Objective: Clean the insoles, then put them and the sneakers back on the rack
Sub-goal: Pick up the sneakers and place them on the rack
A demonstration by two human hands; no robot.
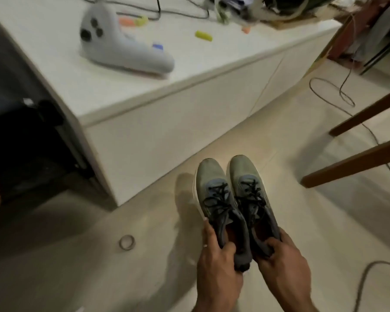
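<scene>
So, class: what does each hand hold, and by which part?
Left hand grips the left sneaker at its heel collar; right hand grips the right sneaker likewise.

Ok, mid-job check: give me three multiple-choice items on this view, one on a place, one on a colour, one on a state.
1. The rubber band lies:
A. on the floor
B. on the white cabinet
C. inside a sneaker

2. The laces are:
A. white
B. black
C. red

3. The sneakers are:
A. on a rack
B. resting alone on the floor
C. held, one per hand

Answers:
1 A, it sits on the tiles left of the left hand.
2 B, dark laces on grey-green uppers.
3 C, left hand and right hand each grip a heel.
</scene>
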